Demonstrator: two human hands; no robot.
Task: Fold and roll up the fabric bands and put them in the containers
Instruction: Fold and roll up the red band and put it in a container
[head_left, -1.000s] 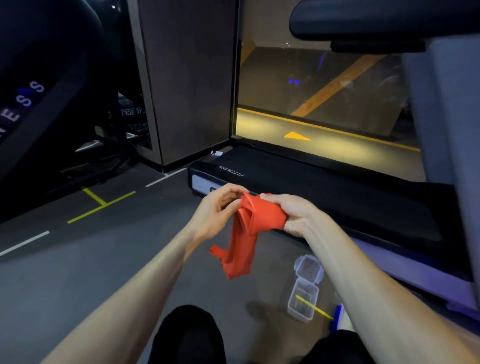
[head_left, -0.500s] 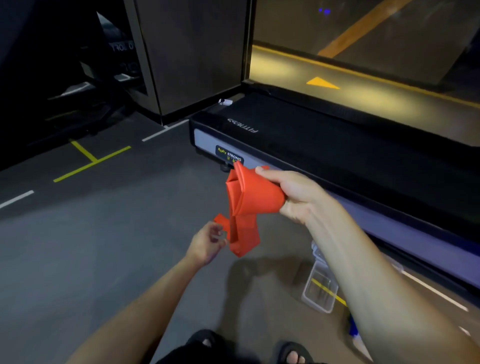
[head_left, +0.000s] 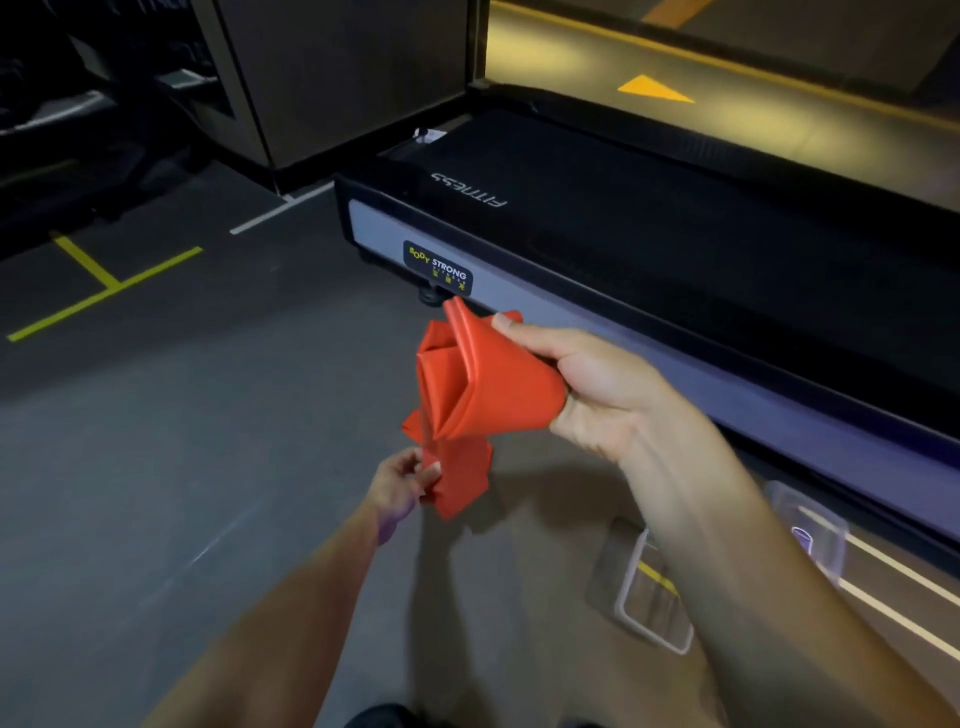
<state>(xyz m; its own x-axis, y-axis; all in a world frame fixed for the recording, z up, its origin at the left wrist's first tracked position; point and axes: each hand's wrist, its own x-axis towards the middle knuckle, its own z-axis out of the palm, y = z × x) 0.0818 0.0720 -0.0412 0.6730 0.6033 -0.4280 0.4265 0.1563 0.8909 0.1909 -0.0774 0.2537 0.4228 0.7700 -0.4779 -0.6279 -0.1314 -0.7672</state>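
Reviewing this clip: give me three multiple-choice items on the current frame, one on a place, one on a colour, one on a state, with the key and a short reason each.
1. Where is the clear container?
A. on the treadmill
B. on the floor under the right forearm
C. in the left hand

2. What colour is the band?
A. red-orange
B. blue
C. yellow

3. How is the band held?
A. lying loose on the floor
B. by the right hand alone
C. right hand grips the rolled part, left hand pinches the hanging tail

Key:
1 B, it sits on the floor beside the treadmill.
2 A, the whole band is red-orange.
3 C, both hands hold it in the air.
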